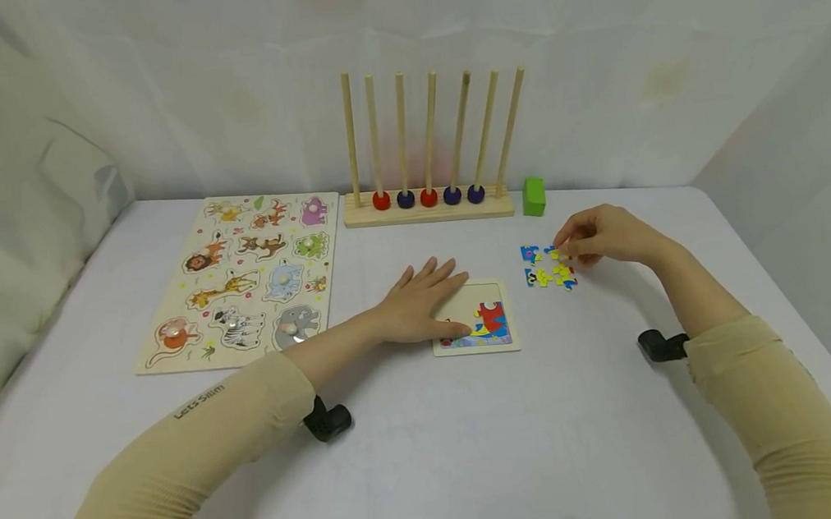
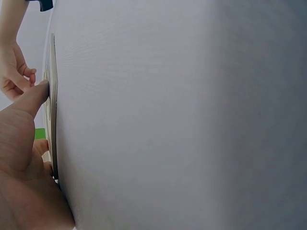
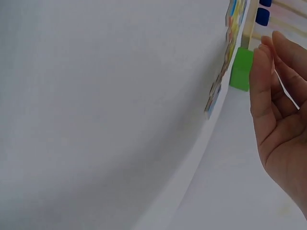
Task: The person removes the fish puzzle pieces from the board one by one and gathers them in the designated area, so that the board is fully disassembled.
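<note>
My left hand point(image 1: 419, 302) lies spread across a small square puzzle board point(image 1: 488, 289), its thumb resting near the coloured pieces point(image 1: 491, 319) fitted at the board's lower right. The left wrist view shows the thumb point(image 2: 39, 93) on the board's face and fingers at its far edge. To the right, several loose blue and yellow jigsaw pieces point(image 1: 543, 276) lie close together. My right hand point(image 1: 602, 235) is over their upper right side with fingers loosely bent. In the right wrist view, that hand point(image 3: 283, 105) has thumb and fingertips near each other, with nothing visible between them.
A large animal peg puzzle point(image 1: 186, 312) lies at the left. Behind the hands stands a wooden rack point(image 1: 426, 216) of upright rods with red and dark blue beads. A green block point(image 1: 534, 197) sits beside it. White cloth point(image 1: 609, 94) rises along the back.
</note>
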A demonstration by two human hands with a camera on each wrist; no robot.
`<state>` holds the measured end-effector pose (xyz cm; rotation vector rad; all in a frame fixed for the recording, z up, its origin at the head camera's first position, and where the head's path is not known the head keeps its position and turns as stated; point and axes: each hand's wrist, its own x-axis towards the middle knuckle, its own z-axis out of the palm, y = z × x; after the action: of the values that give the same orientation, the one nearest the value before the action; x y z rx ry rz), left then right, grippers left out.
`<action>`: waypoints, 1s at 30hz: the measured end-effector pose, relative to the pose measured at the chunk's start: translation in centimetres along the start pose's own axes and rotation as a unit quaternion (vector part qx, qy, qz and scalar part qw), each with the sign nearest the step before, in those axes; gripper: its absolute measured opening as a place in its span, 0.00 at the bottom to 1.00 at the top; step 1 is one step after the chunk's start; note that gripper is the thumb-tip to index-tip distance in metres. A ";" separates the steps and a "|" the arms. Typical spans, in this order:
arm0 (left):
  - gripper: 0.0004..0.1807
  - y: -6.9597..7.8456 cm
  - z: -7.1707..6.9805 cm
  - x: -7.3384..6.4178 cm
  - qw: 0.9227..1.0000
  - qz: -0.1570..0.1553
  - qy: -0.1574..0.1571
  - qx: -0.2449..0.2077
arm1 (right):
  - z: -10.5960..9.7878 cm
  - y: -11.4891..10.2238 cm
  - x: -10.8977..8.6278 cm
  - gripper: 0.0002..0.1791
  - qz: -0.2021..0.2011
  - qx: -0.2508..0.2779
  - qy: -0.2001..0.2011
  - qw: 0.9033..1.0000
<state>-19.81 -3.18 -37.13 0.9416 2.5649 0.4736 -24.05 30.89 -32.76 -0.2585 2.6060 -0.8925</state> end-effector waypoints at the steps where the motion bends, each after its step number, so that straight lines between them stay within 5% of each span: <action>1: 0.48 0.0 0.0 0.0 1.000 0.000 0.000 0.000 | 0.0 -0.2 0.0 0.15 -0.002 0.001 0.002 1.000; 30: 0.48 0.1 -0.1 0.0 1.000 -0.009 -0.004 -0.004 | 4.9 -6.8 0.9 0.11 -0.152 -0.051 -0.085 0.983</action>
<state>-19.75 -3.10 -36.99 0.9142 2.5609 0.4733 -22.56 22.58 -32.36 -0.7438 2.4935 -0.7919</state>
